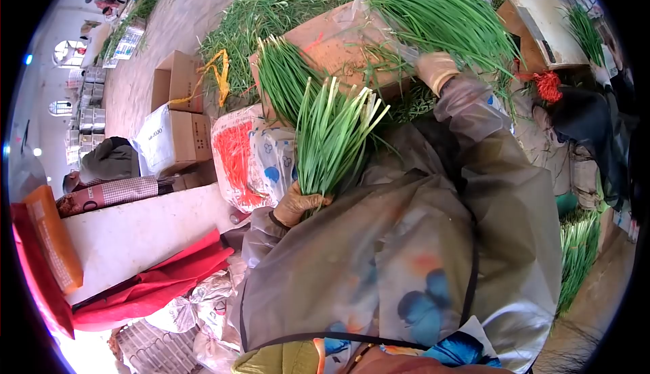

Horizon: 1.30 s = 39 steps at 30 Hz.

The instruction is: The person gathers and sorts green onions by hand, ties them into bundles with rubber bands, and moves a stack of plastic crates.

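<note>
My left hand, in a tan glove, is closed around the lower end of a bunch of garlic chives. The bunch stands upright in front of my apron, its pale cut ends uppermost. Another bunch of chives lies just beyond it, against the cardboard box. My right hand, gloved too, is at the box's right edge beside a large pile of chives. Its fingers look curled, and what they hold, if anything, is hidden. Loose green bits are scattered over the box top.
Red ties lie on a printed bag at left, near an open carton and yellow strapping. Loose greens cover the floor ahead. A co-worker in dark clothing sits at right, near more chives.
</note>
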### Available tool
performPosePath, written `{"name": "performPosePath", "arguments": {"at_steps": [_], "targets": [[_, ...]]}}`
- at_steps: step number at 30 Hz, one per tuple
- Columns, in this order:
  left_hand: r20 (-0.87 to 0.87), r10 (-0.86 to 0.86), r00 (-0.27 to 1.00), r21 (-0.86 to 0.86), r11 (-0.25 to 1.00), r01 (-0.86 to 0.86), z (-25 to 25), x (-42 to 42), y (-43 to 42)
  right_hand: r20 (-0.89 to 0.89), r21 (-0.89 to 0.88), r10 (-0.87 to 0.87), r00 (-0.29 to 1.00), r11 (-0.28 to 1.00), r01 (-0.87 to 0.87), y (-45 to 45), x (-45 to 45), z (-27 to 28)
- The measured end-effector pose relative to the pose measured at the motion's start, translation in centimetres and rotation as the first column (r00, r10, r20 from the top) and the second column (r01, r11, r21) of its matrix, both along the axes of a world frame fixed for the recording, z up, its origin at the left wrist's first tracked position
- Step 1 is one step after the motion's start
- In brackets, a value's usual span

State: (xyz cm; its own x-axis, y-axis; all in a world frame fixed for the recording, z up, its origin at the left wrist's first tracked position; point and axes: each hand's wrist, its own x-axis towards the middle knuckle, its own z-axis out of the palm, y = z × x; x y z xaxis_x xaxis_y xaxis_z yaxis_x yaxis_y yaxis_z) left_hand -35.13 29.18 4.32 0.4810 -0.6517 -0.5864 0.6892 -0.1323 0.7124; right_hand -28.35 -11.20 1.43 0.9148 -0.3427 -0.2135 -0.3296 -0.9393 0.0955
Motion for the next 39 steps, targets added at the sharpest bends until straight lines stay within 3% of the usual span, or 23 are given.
{"name": "performPosePath", "arguments": {"at_steps": [3, 4, 5, 6, 7, 8, 10, 11, 14, 15, 18, 19, 20, 22, 24, 26, 27, 30, 32, 34, 36, 38, 39], "targets": [[-0.004, 0.017, 1.000, 0.004, 1.000, -0.017, 0.3, -0.2, 0.2, -0.045, 0.151, 0.045, 0.998, 0.988, -0.038, -0.2, -0.9, 2.0], [-0.001, 0.025, 1.000, 0.000, 1.000, -0.025, 0.2, -0.3, 0.1, 0.227, 0.393, 0.126, 0.966, 0.896, -0.210, 0.6, -1.6, 3.3], [-0.009, 0.020, 1.000, 0.002, 1.000, -0.020, -0.2, -0.3, 0.0, 0.214, 0.654, 0.103, 0.971, 0.723, -0.221, 2.0, -1.4, 4.5], [0.003, -0.008, 1.000, -0.051, 0.999, 0.008, -0.7, -0.2, 0.0, 0.178, 0.931, 0.080, 0.981, 0.308, -0.194, 3.3, -1.2, 3.3], [0.023, -0.035, 0.999, -0.105, 0.994, 0.037, -1.2, 0.0, 0.0, 0.232, 0.898, 0.338, 0.912, 0.285, -0.335, 4.1, -0.7, 3.5], [0.022, -0.042, 0.999, -0.101, 0.994, 0.044, -1.6, 0.0, 0.2, 0.333, 0.916, 0.371, 0.867, 0.089, -0.390, 5.2, -1.1, 4.0], [-0.030, 0.021, 0.999, -0.224, 0.974, -0.027, -1.7, 0.0, -0.1, 0.251, 0.956, 0.311, 0.917, -0.228, -0.184, 5.9, -1.1, 3.8], [-0.040, 0.108, 0.993, -0.215, 0.970, -0.114, -1.6, -0.5, -0.2, 0.260, 0.947, 0.263, 0.929, -0.255, -0.193, 5.9, -1.4, 4.0], [-0.044, 0.081, 0.996, -0.266, 0.960, -0.090, -1.4, 0.0, -0.4, 0.312, 0.937, 0.167, 0.935, -0.216, -0.274, 6.0, -1.6, 1.7], [-0.040, 0.064, 0.997, -0.272, 0.959, -0.073, -1.3, 0.1, -0.4, 0.312, 0.917, 0.067, 0.948, -0.284, -0.281, 6.3, -1.9, 1.4], [0.087, 0.107, 0.990, -0.173, 0.981, -0.091, -2.0, -0.2, -0.9, 0.313, 0.919, -0.056, 0.948, -0.236, -0.317, 5.9, -1.7, 2.0], [0.058, 0.101, 0.993, -0.188, 0.978, -0.088, -2.1, -0.1, -1.1, 0.287, 0.957, -0.078, 0.955, -0.019, -0.290, 6.1, -1.6, 2.1], [0.059, 0.102, 0.993, -0.189, 0.978, -0.089, -2.0, -0.3, -1.3, 0.289, 0.956, -0.077, 0.954, -0.018, -0.291, 6.1, -1.7, 2.3], [0.081, 0.185, 0.979, -0.164, 0.972, -0.170, -1.7, -0.4, -1.7, 0.361, 0.917, -0.070, 0.930, 0.206, -0.341, 6.2, -1.9, 2.7], [0.072, 0.197, 0.978, -0.229, 0.957, -0.177, -2.1, -0.3, -1.6, 0.371, 0.925, -0.075, 0.926, -0.052, -0.375, 5.8, -2.2, 3.4], [0.044, 0.126, 0.991, -0.166, 0.979, -0.117, -2.0, -0.2, -1.2, 0.350, 0.884, -0.190, 0.917, -0.257, -0.390, 5.4, -2.6, 3.8], [0.038, 0.136, 0.990, -0.163, 0.978, -0.128, -1.7, -0.4, -1.3, 0.416, 0.869, -0.137, 0.899, -0.230, -0.437, 4.5, -2.3, 4.1], [0.124, 0.102, 0.987, -0.159, 0.984, -0.082, -1.8, -0.4, -0.8, 0.571, 0.820, -0.188, 0.799, 0.078, -0.567, 1.2, -1.1, 3.8], [0.081, 0.091, 0.993, -0.183, 0.980, -0.074, -1.0, -0.3, 0.2, 0.537, 0.843, -0.357, 0.764, 0.208, -0.495, -3.3, -0.2, 2.6], [0.090, 0.097, 0.991, -0.303, 0.951, -0.066, -2.2, -0.3, 2.2, 0.582, 0.723, -0.377, 0.721, 0.645, -0.247, -8.0, -0.5, 1.7], [0.004, 0.246, 0.969, -0.363, 0.903, -0.228, -0.8, -1.1, 2.7, 0.498, 0.275, -0.264, 0.826, 0.951, 0.137, -9.9, -1.4, 2.1], [-0.010, 0.249, 0.968, -0.378, 0.896, -0.234, -2.3, -0.8, 4.0, -0.004, -0.130, -0.127, 0.992, 0.984, 0.126, -13.8, 0.1, -3.9], [-0.026, 0.211, 0.977, -0.424, 0.883, -0.202, -3.3, -0.6, 4.6, -0.245, -0.160, -0.027, 0.969, 0.987, -0.013, -9.8, -0.9, 0.0]]}}
